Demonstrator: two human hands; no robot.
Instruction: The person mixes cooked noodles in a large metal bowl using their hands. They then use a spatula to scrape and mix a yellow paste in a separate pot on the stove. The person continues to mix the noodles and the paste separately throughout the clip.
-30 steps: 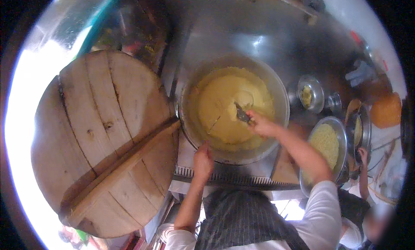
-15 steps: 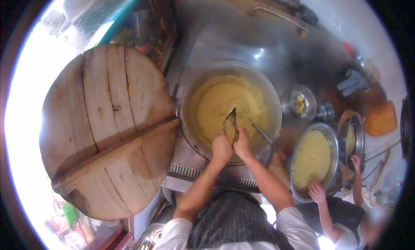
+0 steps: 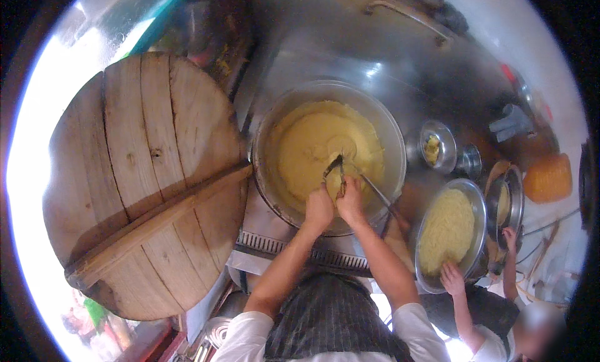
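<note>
A large round metal pot [image 3: 392, 127] holds a thick pale-yellow mixture [image 3: 300, 146]. Over its near side, my left hand [image 3: 319, 209] and my right hand [image 3: 350, 202] are closed side by side. Each grips one leg of a dark, narrow V-shaped tool [image 3: 339, 164] whose legs meet at the far end, just above the mixture; its exact kind is unclear. To the right of my right hand, a long-handled utensil [image 3: 377, 192] slants from the mixture over the pot's rim, its head hidden.
A big round wooden lid [image 3: 144, 155] stands left of the pot. At right are a steel basin [image 3: 480, 219] of yellow shreds, touched by a co-worker's hand [image 3: 452, 278], a small metal bowl [image 3: 447, 143], another basin [image 3: 517, 196] and an orange container [image 3: 548, 178].
The view has shifted slightly, so the pot and lid sit a little further left and higher. My hands keep their grip on the V-shaped tool in nearly the same place.
</note>
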